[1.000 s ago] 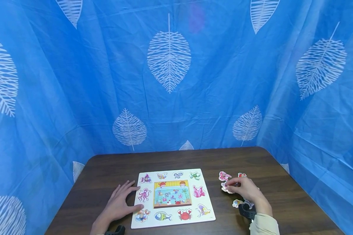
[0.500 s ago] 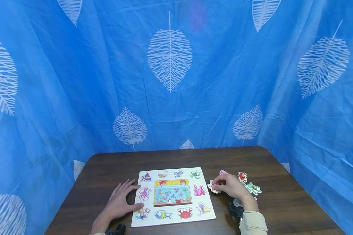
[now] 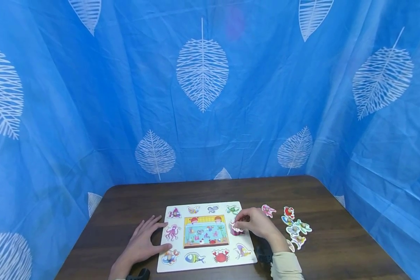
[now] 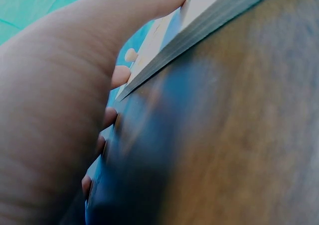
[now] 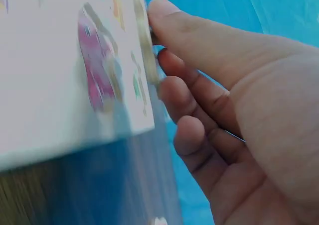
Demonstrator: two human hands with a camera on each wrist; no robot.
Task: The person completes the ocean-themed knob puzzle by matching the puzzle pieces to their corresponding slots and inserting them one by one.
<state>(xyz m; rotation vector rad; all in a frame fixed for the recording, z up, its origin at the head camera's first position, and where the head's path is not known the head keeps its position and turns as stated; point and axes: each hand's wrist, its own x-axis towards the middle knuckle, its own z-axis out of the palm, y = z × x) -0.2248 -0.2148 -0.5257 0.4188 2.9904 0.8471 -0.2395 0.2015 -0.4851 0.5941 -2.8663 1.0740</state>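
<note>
A white puzzle board printed with sea animals lies on the dark wooden table. My left hand lies at the board's left side with fingers spread, its thumb on the board's edge. In the left wrist view, the board's edge meets the thumb and a fingertip. Over the board's right side, my right hand pinches a white-edged puzzle piece between thumb and fingers. The right wrist view has this piece edge-on, above the pink fish picture. Its printed face is mostly hidden.
Loose puzzle pieces lie right of the board: a pink one, a red crab, a green turtle and several others. Knobbed pieces sit at the board's upper left and lower left. A blue leaf-patterned curtain surrounds the table.
My right hand has moved left from the loose pieces to the board's right side, carrying the puzzle piece it pinches. The left hand has stayed in place.
</note>
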